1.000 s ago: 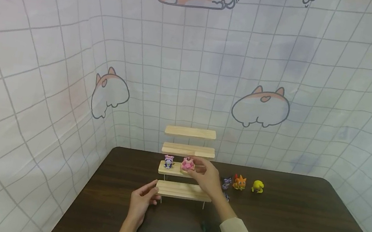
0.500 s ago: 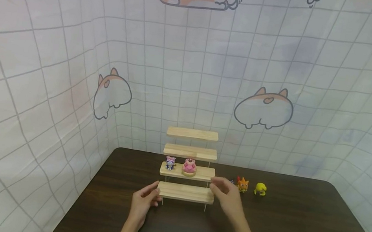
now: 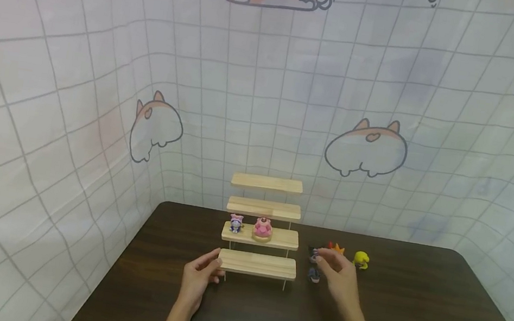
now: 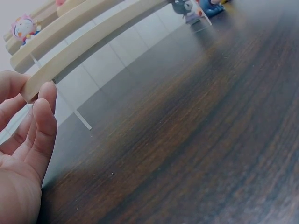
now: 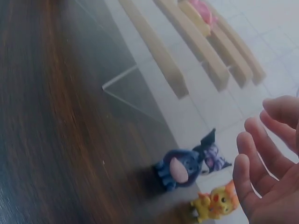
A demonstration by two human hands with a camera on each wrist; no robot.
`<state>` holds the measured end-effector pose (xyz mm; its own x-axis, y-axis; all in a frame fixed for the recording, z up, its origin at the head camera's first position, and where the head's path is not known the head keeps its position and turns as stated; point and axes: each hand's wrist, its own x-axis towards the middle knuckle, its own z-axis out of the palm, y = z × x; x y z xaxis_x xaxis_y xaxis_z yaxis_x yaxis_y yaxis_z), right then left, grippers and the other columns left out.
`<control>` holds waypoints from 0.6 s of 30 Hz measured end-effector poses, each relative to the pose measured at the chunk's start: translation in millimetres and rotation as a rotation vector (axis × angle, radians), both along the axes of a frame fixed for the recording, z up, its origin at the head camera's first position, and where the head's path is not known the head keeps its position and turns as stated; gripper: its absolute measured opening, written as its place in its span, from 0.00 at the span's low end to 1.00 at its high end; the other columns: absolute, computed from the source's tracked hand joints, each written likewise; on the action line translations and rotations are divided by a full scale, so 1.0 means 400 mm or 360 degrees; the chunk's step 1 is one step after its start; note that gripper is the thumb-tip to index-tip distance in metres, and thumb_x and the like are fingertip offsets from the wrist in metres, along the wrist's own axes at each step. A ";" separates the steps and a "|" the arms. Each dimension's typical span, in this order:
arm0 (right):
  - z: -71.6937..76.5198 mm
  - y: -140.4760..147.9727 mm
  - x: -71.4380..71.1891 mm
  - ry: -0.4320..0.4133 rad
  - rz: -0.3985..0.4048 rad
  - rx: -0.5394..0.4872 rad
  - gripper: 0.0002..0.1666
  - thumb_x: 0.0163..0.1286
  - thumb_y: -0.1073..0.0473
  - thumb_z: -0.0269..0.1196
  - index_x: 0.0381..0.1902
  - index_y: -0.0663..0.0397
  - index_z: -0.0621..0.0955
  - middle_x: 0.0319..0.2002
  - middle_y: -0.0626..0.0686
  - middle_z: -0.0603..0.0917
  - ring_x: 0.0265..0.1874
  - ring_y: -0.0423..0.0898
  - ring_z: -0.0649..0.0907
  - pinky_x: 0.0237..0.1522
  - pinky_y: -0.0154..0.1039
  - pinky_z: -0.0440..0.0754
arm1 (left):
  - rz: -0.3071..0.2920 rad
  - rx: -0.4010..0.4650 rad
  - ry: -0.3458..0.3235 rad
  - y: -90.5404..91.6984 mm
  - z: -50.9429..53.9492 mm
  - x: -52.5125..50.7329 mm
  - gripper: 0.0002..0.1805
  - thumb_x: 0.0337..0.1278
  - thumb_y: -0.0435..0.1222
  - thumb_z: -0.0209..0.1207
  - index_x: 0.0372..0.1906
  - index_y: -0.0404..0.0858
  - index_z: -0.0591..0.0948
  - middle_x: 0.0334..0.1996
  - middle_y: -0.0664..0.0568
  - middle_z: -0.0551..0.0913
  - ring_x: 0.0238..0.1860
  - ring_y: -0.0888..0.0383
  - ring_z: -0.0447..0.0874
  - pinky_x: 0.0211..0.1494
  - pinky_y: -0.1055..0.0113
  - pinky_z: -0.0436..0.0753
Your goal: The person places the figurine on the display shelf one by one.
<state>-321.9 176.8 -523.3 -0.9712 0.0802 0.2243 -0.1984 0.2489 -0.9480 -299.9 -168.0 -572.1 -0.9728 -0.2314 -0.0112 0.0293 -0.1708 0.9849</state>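
Observation:
My left hand (image 3: 196,278) pinches the left end of the lowest board of a four-tier wooden display shelf (image 3: 257,265). In the left wrist view, thumb and fingers sit above and below that board's end (image 4: 32,88). On the second board stand a small purple-and-pink figurine (image 3: 235,224) and a pink figurine on a round base (image 3: 262,229). My right hand (image 3: 341,282), holding nothing, hovers by the figurines right of the shelf. Closest are a blue donkey figurine (image 5: 180,169) and a purple-and-black figurine (image 5: 214,158); the right wrist view shows loosely bent fingers apart from both.
An orange figurine (image 3: 336,248), partly hidden behind my right hand, and a yellow figurine (image 3: 361,260) stand farther right on the dark wooden table (image 3: 414,303). Behind the shelf hangs a white grid-patterned cloth (image 3: 281,131) with dog drawings.
My right hand has let go of the pink figurine on the second board and moved right, to the loose figurines. My left hand keeps its hold on the lowest board.

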 end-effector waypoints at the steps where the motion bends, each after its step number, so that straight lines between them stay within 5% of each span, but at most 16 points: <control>1: 0.000 0.004 0.001 -0.0005 -0.0011 0.0006 0.18 0.72 0.56 0.67 0.55 0.60 0.84 0.53 0.62 0.86 0.43 0.32 0.82 0.46 0.26 0.81 | 0.0001 -0.0001 -0.0002 0.001 0.001 0.000 0.23 0.67 0.36 0.66 0.65 0.35 0.81 0.37 0.52 0.89 0.30 0.61 0.88 0.31 0.71 0.85; 8: -0.012 0.025 -0.007 0.0014 -0.0060 0.0199 0.17 0.70 0.58 0.69 0.54 0.59 0.85 0.49 0.59 0.87 0.40 0.32 0.82 0.44 0.28 0.80 | 0.0012 0.0007 -0.0003 0.001 0.005 0.001 0.23 0.67 0.36 0.66 0.64 0.35 0.81 0.38 0.51 0.89 0.30 0.61 0.88 0.31 0.71 0.85; 18: -0.067 0.052 -0.017 -0.0136 0.0104 0.0316 0.27 0.68 0.58 0.71 0.63 0.58 0.80 0.54 0.64 0.85 0.45 0.47 0.85 0.39 0.33 0.82 | 0.0001 -0.0010 -0.0019 0.000 -0.002 0.000 0.24 0.67 0.37 0.66 0.65 0.35 0.80 0.36 0.53 0.89 0.30 0.61 0.88 0.31 0.71 0.85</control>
<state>-328.8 197.4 -550.1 -0.9891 -0.0209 0.1460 -0.1411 0.4218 -0.8956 -299.8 -168.0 -573.0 -0.9724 -0.2321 -0.0214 0.0176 -0.1646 0.9862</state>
